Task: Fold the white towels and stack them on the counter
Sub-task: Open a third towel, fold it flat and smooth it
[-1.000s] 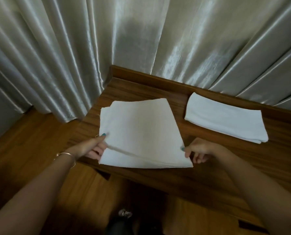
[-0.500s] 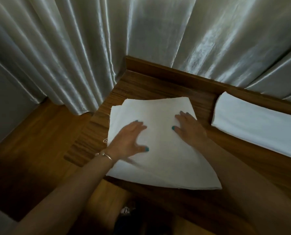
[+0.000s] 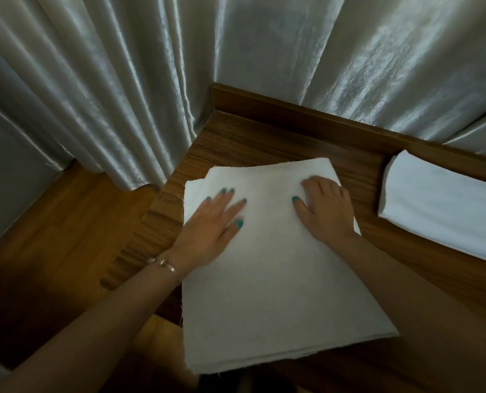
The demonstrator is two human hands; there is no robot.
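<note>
A white towel [image 3: 270, 268], folded into a flat layered rectangle, lies on the wooden counter [image 3: 264, 140] with its near edge hanging past the counter's front. My left hand [image 3: 210, 225] presses flat on its far left part, fingers straight and spread. My right hand [image 3: 327, 208] presses on its far right part, near the far corner, with the fingertips bent down into the cloth. A second white towel [image 3: 440, 214], folded into a narrower strip, lies on the counter to the right, partly cut off by the frame edge.
Shiny pale curtains [image 3: 151, 80] hang behind the counter and down its left side. A raised wooden lip [image 3: 307, 106] runs along the counter's back edge. Wooden floor [image 3: 52, 236] shows at the left, below the counter's corner.
Both hands left the towel's near edge, moved onto its top and slid toward its far side. The view moved closer and left, so the second towel sits farther right.
</note>
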